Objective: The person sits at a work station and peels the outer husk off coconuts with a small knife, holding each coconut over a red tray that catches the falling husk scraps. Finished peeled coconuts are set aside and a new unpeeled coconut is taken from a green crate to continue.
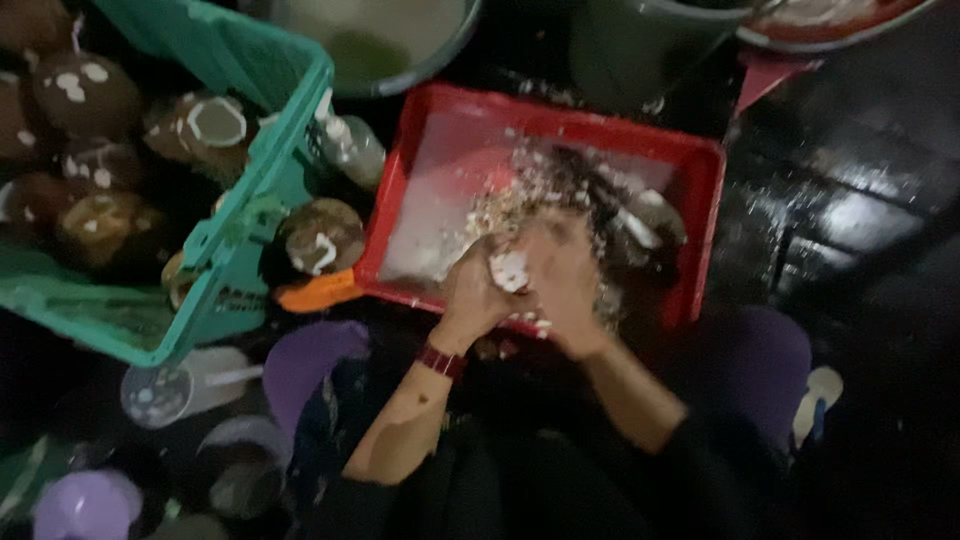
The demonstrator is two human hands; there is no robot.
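Observation:
Both my hands meet over the near edge of a red plastic tray (705, 200). My left hand (472, 290), with a red band at the wrist, and my right hand (562, 285) close together on a white piece of coconut (509, 270). The picture is blurred, so the exact grip is unclear. White shavings and brown husk bits (560, 190) lie scattered in the tray just beyond my fingers.
A green crate (270, 190) at the left holds several brown coconuts (85, 95). One coconut (320, 235) sits between crate and tray, by a plastic bottle (350, 145). Metal bowls (390, 50) stand behind. A clear cup (165, 390) and purple cups (85, 505) lie near left. Wet dark floor (850, 220) at right.

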